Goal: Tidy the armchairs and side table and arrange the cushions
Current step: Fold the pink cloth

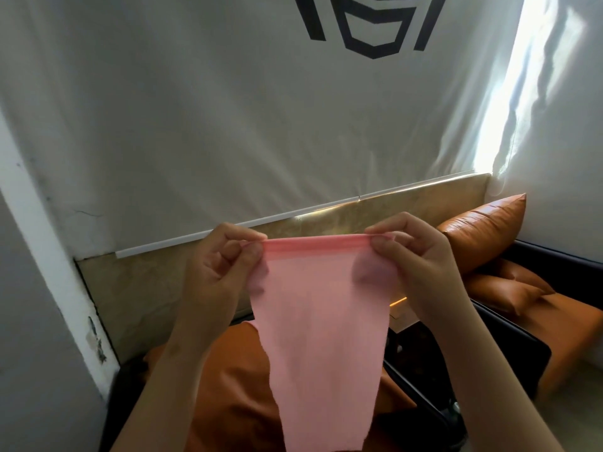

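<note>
Centre of frame: left hand (218,265) and right hand (412,262) each pinch a top corner of the pink cloth (321,337), which hangs limp; it looks light and soft, best held by its hemmed corners.

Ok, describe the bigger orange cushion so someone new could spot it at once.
Start at the white curtain with the dark logo and follow it down to the orange armchair at the right. The big cushion stands on edge at that chair's back, beyond the right hand. Unlike the smaller orange cushion lying low beside it, it is upright, with a pointed top corner.
</note>
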A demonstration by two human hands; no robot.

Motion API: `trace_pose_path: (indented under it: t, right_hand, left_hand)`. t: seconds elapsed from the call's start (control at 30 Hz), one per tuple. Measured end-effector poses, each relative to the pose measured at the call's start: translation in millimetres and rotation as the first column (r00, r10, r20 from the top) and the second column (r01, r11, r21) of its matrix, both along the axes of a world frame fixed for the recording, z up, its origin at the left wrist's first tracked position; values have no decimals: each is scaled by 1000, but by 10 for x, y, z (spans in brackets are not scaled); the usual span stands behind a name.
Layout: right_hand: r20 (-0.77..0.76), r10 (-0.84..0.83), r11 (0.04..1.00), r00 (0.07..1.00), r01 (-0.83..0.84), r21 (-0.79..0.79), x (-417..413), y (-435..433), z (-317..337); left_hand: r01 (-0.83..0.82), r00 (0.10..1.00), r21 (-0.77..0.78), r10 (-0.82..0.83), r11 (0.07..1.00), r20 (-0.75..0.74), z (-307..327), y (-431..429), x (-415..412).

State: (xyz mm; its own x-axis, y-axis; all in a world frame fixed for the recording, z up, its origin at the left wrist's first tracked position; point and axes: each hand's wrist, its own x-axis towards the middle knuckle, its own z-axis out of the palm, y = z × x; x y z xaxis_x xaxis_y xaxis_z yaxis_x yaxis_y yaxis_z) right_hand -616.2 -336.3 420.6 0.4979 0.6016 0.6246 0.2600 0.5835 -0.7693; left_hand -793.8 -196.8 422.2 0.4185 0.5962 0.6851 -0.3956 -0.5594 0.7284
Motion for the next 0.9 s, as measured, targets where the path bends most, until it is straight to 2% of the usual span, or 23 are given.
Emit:
trace_pose_path:
  t: [0.13, 0.2, 0.37, 0.53, 0.63, 0.7, 0.8, 0.9]
  right_hand:
    - [-190, 153, 988, 970, -155, 5, -16, -27, -4]
    - [-233, 215, 976, 948, -215, 27, -14, -55, -10]
    - [-240, 294, 956, 925, -290, 53, 38, -93, -26]
    - [-180, 309, 949, 934, -314, 0, 116, -153, -32]
    - [-33, 233, 968, 972, -235, -82, 110, -227, 9]
    - [101, 107, 987, 989, -93, -133, 96, -240, 26]
    - [171, -20, 984, 985, 50, -172, 86, -221, 19]
    - [212, -61, 974, 975, 105, -202, 104, -227, 0]
  left_hand:
    - [202, 979, -172, -195, 964, 60, 5, 26, -14]
    - [299, 954, -214, -285, 930, 91, -19, 52, -40]
    - [411, 912, -216, -400, 886, 92, -49, 95, -89]
    - [422, 905, -212, -421, 881, 50, -42, 101, -117]
    - [338, 940, -152, -341, 929, 1, -9, 61, -129]
    - [180, 981, -81, -185, 980, -54, 20, 3, -115]
    - [10, 992, -3, -11, 1000, -124, 22, -51, -81]
    - [-20, 987, 71, 31, 997, -157, 5, -34, -90]
